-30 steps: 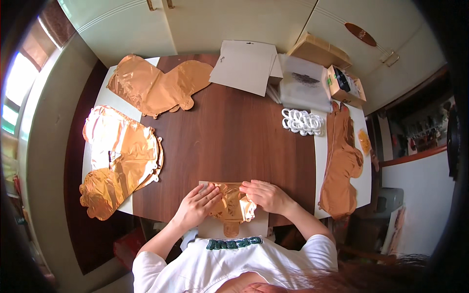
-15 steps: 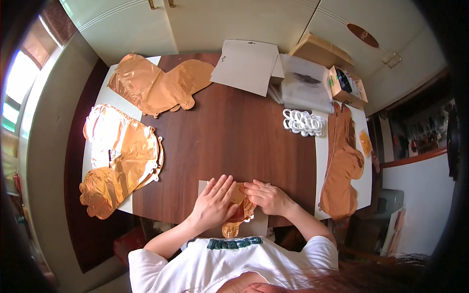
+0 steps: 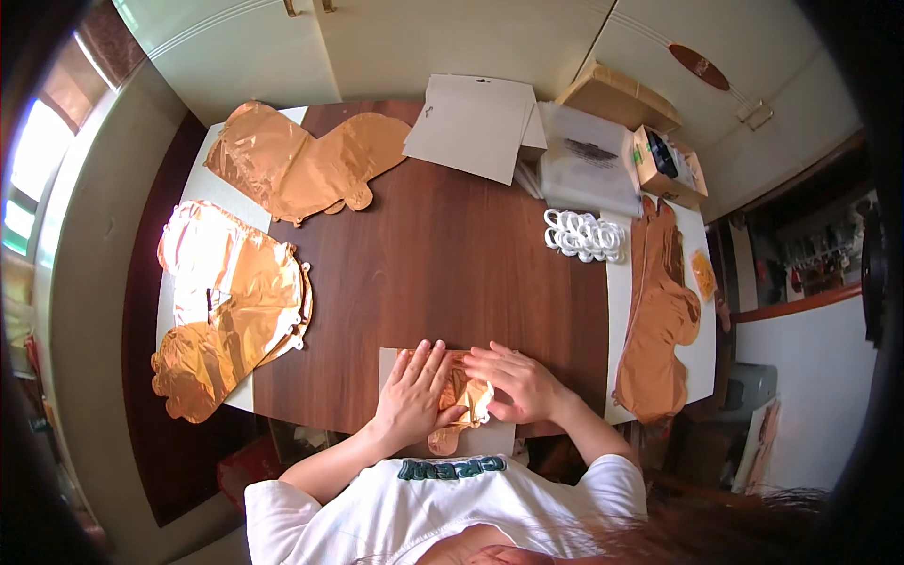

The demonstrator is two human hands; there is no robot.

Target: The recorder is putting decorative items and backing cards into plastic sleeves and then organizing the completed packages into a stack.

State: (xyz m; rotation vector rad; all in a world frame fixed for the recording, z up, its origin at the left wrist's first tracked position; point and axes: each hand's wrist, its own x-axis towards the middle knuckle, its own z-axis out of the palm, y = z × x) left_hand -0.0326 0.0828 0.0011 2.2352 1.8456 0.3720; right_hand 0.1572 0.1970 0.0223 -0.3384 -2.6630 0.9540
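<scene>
1. Folded copper-gold foil balloon lies at the near table edge, right in front of my chest, on a pale grey card sheet that sits on the dark brown wooden table.
2. Left hand is flat, fingers spread, palm pressing the balloon's left part. Not gripping, just holding it down.
3. Right hand is also flat w/ fingers pointing left, resting on the balloon's right/top edge. Open, no pinch that I can see.
4. Key relation: balloon sits betw. both hands, under them. Long axis seems to run away-to-near w/ a slight tilt; a tail end pokes out toward me below my left hand. Both hands touch it; left covers more.
5. Count, foil balloons: 1 under my hands; 1 flat copper piece far left; a stack of shiny copper ones at left edge, can't tell how many layers; 1 long matte copper piece on the right strip.
6. Others: 1 white card sheet at far edge, 1 clear plastic bag, 1 bunch of white plastic rings, 2 cardboard boxes far right.
</scene>
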